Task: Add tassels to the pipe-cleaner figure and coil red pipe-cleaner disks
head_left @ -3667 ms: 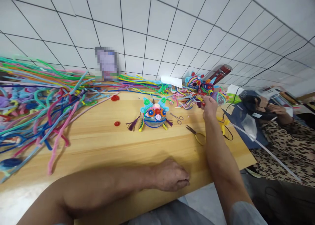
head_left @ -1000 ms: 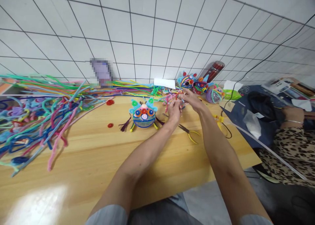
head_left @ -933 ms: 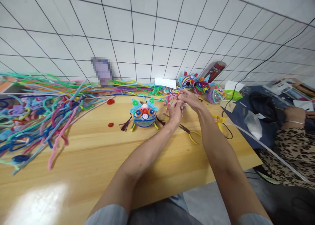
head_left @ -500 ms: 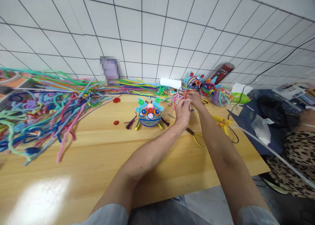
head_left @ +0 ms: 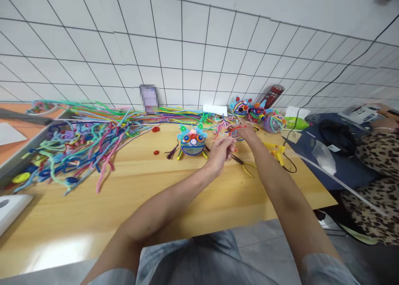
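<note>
My left hand is closed just right of the colourful animal-faced ball, pinching something small and red that shows at its fingertips. Farther back and to the right, my right hand is closed on a red pipe cleaner above a loose pile of coloured pieces. The ball has blue ears, orange-ringed eyes and dark tassels. Two small red coils lie left of it. Pliers with yellow handles rest below my hands.
Many pipe cleaners spread over the left side. Finished figures and a red flask stand at the back right, with a yellow glue gun nearer. A phone leans on the wall. Another person's arm is at far right.
My hands have moved apart, the left toward the ball and the right staying farther back. The red pipe cleaner now shows at my right hand. The camera view has shifted.
</note>
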Available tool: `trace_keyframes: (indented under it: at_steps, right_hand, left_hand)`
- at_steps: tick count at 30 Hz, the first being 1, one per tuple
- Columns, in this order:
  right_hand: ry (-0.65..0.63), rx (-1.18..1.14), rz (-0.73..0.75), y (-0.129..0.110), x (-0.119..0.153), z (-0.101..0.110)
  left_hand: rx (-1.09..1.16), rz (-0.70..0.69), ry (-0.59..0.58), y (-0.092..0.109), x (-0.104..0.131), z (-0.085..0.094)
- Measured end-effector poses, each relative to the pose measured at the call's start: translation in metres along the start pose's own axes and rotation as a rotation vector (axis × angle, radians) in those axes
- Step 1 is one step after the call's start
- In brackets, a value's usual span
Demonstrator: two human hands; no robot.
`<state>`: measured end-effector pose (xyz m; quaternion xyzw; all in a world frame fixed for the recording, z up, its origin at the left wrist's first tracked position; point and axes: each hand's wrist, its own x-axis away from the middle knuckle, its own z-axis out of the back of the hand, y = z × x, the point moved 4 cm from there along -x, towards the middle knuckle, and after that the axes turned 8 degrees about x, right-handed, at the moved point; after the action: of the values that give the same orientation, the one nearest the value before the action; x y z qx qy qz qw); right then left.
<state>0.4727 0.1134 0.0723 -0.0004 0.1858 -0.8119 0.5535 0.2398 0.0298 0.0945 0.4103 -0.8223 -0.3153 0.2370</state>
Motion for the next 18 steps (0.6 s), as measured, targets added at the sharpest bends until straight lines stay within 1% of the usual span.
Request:
trace_keyframes:
  at_steps: [3,5,7,10,13,15,16,18]
  right_hand:
    - [-0.010,0.020,-0.052,-0.002,0.020,0.020]
    - [-0.070,-0.014,-0.008,-0.008,0.038,0.031]
    - [-0.164,-0.079,0.080,-0.019,0.060,0.038]
    - [-0.300,-0.174,0.210,-0.037,0.096,0.045]
    - [-0.508,-0.301,0.301,-0.049,0.127,0.044]
    - [-0.598,-0.390,0.316,-0.053,0.140,0.039]
    - [-0.596,-0.414,0.307,-0.054,0.143,0.036]
    - [-0.505,-0.410,0.265,-0.054,0.141,0.027]
  left_hand:
    - [-0.048,-0.018,0.033,-0.009,0.009,0.018]
    - [-0.055,-0.033,0.043,-0.015,0.011,0.022]
    - [-0.059,-0.047,0.029,-0.021,0.012,0.020]
    - [-0.061,-0.057,-0.041,-0.026,0.017,0.010]
    - [-0.070,-0.068,-0.116,-0.027,0.025,0.002]
    - [-0.099,-0.083,-0.163,-0.027,0.031,0.001]
    - [-0.123,-0.088,-0.182,-0.028,0.034,0.001]
    - [-0.182,-0.084,-0.207,-0.030,0.041,0.003]
